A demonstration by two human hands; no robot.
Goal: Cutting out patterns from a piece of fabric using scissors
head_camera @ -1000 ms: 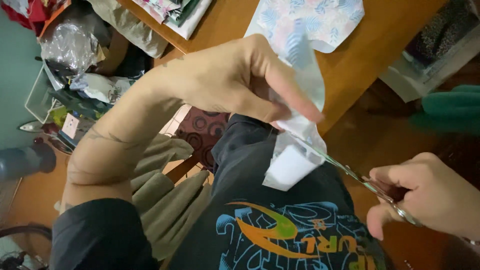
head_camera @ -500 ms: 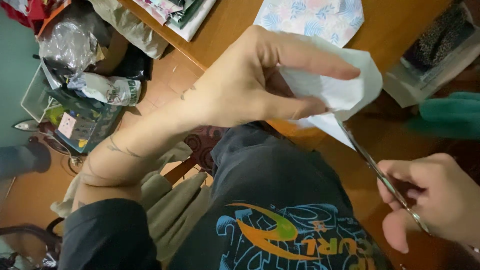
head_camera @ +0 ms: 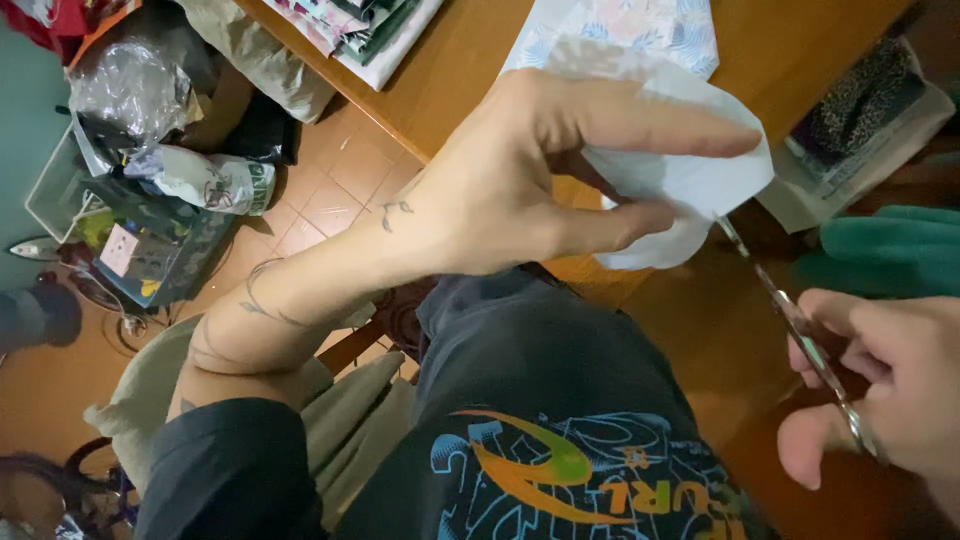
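Head view: your left hand point(head_camera: 520, 190) pinches the white fabric piece point(head_camera: 690, 180) above the wooden table point(head_camera: 470, 60); your right hand point(head_camera: 890, 390) grips scissors point(head_camera: 790, 315), mid-cut. Next, steady blades along the edge.

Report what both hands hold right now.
Left hand: closed on white paper.
Right hand: closed on scissors.

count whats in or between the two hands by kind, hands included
Bare hands: 2, the left hand and the right hand
Thin white sheet with a curved edge, pinched in the left hand: 1
Slim metal scissors, in the right hand with tips at the sheet's lower edge: 1
Total: 4
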